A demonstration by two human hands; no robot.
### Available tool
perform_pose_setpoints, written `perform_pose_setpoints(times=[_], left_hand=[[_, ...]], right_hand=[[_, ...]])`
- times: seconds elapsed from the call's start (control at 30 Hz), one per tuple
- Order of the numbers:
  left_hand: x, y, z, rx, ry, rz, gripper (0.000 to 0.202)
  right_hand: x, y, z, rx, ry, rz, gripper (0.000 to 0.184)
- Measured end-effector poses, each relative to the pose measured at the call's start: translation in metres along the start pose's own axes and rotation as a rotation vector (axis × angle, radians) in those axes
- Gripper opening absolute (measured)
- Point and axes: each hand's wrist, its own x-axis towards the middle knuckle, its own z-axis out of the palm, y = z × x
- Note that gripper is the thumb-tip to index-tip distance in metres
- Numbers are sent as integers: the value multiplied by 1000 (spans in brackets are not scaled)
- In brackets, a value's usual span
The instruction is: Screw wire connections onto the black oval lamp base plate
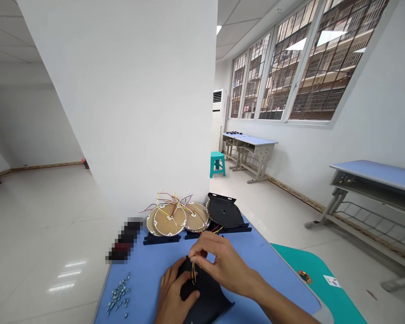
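A black metal plate (207, 294) with a bent edge lies on the blue desk in front of me. My left hand (175, 290) grips its left side, thumb pressed on top and a fingertip close to the wires. Thin yellow, white and dark wires (193, 274) rise from the middle of the plate. Above it, my right hand (216, 258) pinches their upper ends between thumb and index finger. The plate's underside and the exact wire ends are hidden.
Round tan discs with white rims (170, 219) and loose wires stand behind, beside another black plate assembly (224, 213). Small screws (118, 292) are scattered at left on the blue desk (256, 270). A blurred dark object (124, 240) lies at the left edge; a green stool (310, 265) stands right.
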Motion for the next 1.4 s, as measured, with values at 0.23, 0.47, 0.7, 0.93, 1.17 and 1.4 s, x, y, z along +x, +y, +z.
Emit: perform_pose_setpoints(times=[0.23,0.47,0.7,0.93,1.17,1.4], left_hand=[[0,-5,2,-30,5,-7,53],[-1,3,0,-30,-19,-74,61],[-3,3,0,33,-47,-94,60],[-2,0,-2,52,-59,-75,63],[-5,-1,-3,47,-115,-84,65],[-10,0,-4,-5,-90,-84,68]], right_hand=[[-13,47,20,139,-291,149,76],[-31,70,39,-164,-362,135,8],[-23,73,41,-169,-384,66,16],[-25,72,49,-148,-267,117,20],[-23,70,45,-119,-305,166,20],[-40,54,8,-195,-315,242,43]])
